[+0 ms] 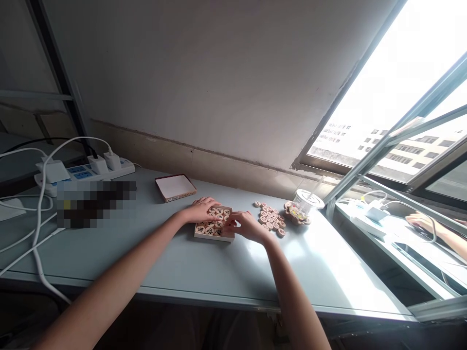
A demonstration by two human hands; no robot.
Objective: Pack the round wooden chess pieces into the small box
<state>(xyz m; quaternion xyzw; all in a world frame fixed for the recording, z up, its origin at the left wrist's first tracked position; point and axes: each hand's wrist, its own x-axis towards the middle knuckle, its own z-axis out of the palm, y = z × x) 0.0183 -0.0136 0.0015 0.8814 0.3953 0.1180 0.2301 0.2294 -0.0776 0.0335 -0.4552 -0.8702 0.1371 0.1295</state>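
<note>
A shallow box (214,237) holds round wooden Chinese chess pieces (210,231) in rows, with dark characters facing up. Over its far left corner lies my left hand (200,210), fingers stretched out and thumb across the pieces. My right hand (245,225) reaches in from the right side, thumb and fingers pinched together at the box's right column. A chess piece at those fingertips is mostly hidden. Right of the box, several loose chess pieces (269,217) with reddish characters lie face up in a cluster on the desk.
The box lid (177,185) lies inside-up behind the box. A clear cup with a white lid (310,198) stands beside a scalloped wooden dish (297,214). Left are a power strip (126,167) and white cables (38,233). Beyond the metal frame, another person's hand (419,219) rests at another desk.
</note>
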